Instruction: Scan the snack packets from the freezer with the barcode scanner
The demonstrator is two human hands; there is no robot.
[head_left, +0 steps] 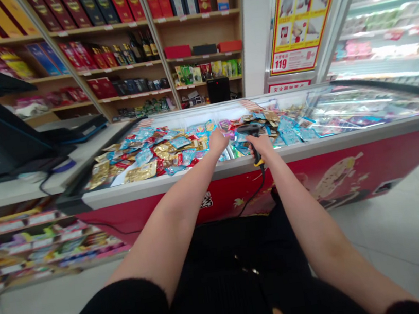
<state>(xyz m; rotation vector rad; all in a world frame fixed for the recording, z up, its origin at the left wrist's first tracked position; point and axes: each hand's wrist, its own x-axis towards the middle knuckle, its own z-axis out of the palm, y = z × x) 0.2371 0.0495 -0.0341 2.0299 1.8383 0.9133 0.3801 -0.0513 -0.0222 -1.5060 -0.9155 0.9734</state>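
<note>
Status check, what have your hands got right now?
Right hand gripping a corded barcode scanner; left hand at foil snack packets in the store freezer.

From here I can read "119" low on the red-and-yellow paper wall poster (304,13), with "使用方法" in white along its top.

Print on the packets (140,172) too small to read
The right hand (260,145) hides the barcode scanner's (250,130) grip; the left hand (218,142) blurs at the fingers.

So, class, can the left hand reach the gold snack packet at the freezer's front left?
Probably yes: the left hand is nearby, and nothing seems to cover the gold snack packet in the chest freezer.
</note>
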